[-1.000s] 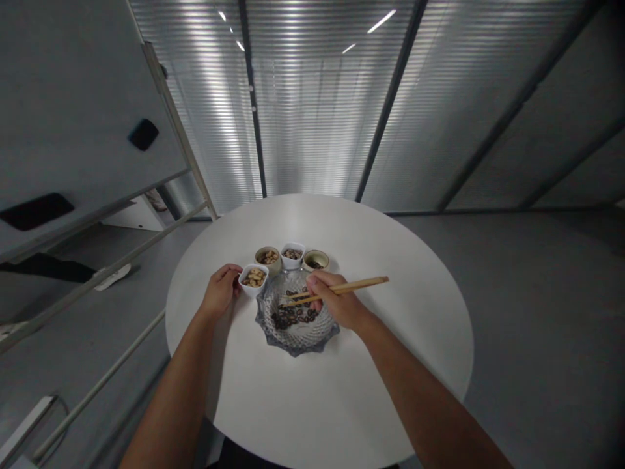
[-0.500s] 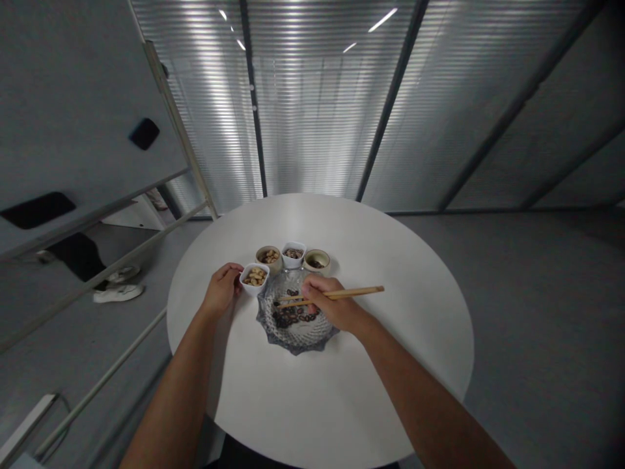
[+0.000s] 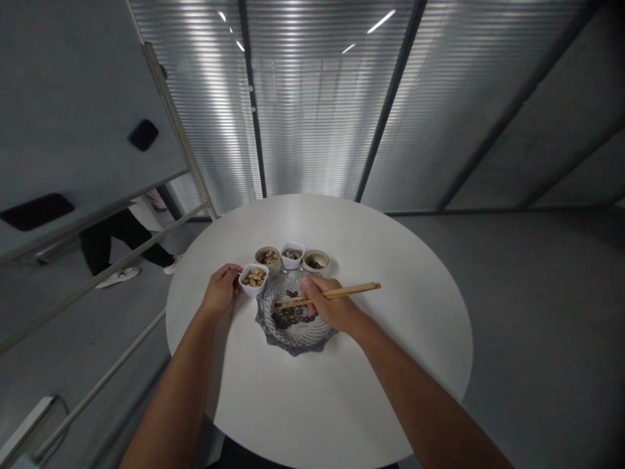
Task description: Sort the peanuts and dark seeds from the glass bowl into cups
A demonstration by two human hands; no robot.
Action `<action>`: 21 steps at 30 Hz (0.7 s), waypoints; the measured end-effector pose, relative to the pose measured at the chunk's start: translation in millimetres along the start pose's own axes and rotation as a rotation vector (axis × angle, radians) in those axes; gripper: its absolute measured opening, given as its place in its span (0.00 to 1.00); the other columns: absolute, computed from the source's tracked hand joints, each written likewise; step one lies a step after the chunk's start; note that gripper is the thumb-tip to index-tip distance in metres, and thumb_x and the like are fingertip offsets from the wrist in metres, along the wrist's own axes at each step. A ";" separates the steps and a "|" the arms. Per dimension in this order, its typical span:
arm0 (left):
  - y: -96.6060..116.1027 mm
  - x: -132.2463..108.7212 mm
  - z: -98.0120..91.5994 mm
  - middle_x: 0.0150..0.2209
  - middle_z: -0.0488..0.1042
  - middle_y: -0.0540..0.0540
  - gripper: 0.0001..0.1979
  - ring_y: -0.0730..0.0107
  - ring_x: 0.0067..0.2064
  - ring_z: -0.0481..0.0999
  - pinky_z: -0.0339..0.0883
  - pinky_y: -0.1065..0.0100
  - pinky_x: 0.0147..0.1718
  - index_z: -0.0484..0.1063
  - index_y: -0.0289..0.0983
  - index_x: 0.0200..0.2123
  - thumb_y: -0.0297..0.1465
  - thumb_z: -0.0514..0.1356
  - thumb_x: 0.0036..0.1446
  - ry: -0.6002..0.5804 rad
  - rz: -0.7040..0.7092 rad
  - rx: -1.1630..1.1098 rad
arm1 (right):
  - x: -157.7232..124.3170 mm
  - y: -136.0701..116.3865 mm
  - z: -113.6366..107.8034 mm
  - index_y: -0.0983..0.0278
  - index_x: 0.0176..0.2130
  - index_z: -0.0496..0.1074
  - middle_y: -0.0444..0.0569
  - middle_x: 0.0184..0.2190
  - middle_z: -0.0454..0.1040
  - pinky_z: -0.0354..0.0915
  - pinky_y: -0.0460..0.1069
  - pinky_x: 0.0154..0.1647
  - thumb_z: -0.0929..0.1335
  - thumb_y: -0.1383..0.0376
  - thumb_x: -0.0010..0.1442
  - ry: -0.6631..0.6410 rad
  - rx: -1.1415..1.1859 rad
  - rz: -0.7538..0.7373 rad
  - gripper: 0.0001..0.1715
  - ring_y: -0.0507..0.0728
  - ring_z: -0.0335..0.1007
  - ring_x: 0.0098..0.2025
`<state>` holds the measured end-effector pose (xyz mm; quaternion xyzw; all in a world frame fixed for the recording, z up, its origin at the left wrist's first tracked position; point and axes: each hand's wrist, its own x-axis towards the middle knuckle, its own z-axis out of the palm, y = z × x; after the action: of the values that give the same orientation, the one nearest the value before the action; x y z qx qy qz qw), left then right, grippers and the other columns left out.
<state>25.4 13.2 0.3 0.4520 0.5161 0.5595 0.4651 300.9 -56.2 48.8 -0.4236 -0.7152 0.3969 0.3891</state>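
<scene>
My right hand is closed round a pair of wooden chopsticks. Their tips reach left over a cut-glass dish that holds dark beans. My left hand is curled against the side of a small white bowl of pale nuts, which stands at the dish's left rim. All of it rests on a round white table.
Behind the dish stand three more small bowls: a tan one, a white one and a tan one. A metal rail runs along the left. Beyond it a person's legs are passing. Ribbed glass walls rise behind the table.
The chopstick tips have shifted slightly left over the dish and the sticks lie flatter. A person has walked into view behind the rail at the left. My left hand has stayed put.
</scene>
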 end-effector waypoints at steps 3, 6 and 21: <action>1.1 -0.6 -0.1 0.19 0.68 0.52 0.10 0.74 0.17 0.62 0.54 0.71 0.16 0.74 0.37 0.31 0.37 0.63 0.49 -0.002 0.000 0.015 | -1.0 -1.0 -0.6 0.61 0.30 0.66 0.41 0.18 0.67 0.62 0.48 0.26 0.57 0.46 0.73 0.015 0.000 -0.002 0.28 0.52 0.65 0.22; 2.3 -1.0 0.1 0.19 0.68 0.52 0.10 0.74 0.18 0.63 0.54 0.71 0.17 0.74 0.37 0.30 0.37 0.62 0.49 0.007 -0.002 0.023 | -1.8 -3.2 -3.4 0.61 0.30 0.66 0.42 0.18 0.67 0.63 0.48 0.25 0.57 0.45 0.73 0.043 0.019 -0.005 0.29 0.53 0.66 0.21; -0.2 -0.2 -1.2 0.19 0.67 0.52 0.10 0.75 0.18 0.62 0.52 0.71 0.16 0.74 0.36 0.31 0.37 0.63 0.49 0.012 -0.001 -0.011 | 3.1 -1.3 -46.3 0.59 0.29 0.66 0.43 0.18 0.68 0.67 0.51 0.30 0.58 0.43 0.71 0.597 -0.079 -0.145 0.29 0.56 0.69 0.23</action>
<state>24.2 12.8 0.0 0.4460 0.5158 0.5648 0.4647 340.8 -42.7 68.4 -0.4843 -0.6125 0.1979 0.5926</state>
